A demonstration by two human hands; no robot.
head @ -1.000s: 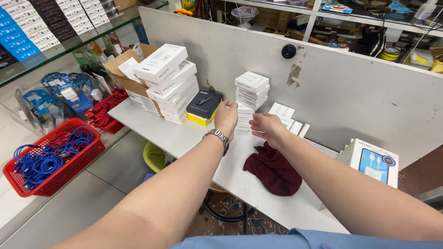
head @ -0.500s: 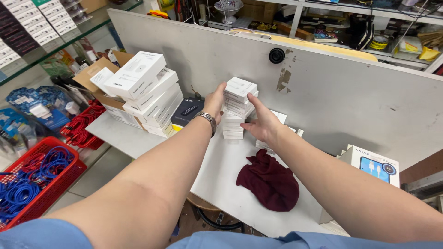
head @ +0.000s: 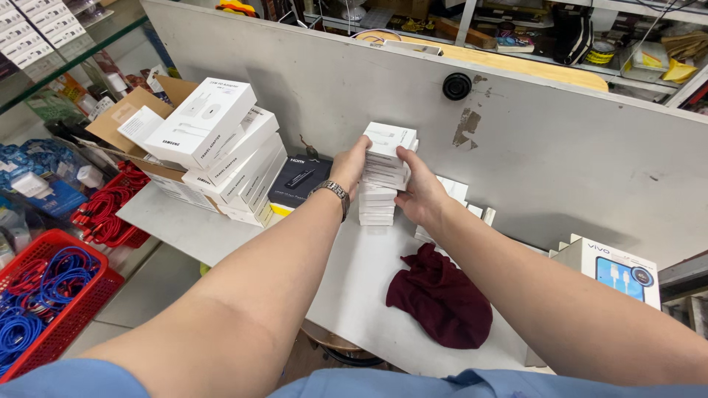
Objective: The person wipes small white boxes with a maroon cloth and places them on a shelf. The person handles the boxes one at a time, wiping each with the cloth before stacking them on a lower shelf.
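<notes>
We clamp left hand and right hand on the stack of small white boxes: light, stiff, smooth card, liable to shear, so we squeeze opposite side faces

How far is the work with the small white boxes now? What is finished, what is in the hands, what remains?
Done: a stack of small white boxes stands on the white table. In hand: the left hand and right hand grip its upper boxes from both sides. Left: a few small white boxes lie loose behind the right hand, apart from the stack.
</notes>
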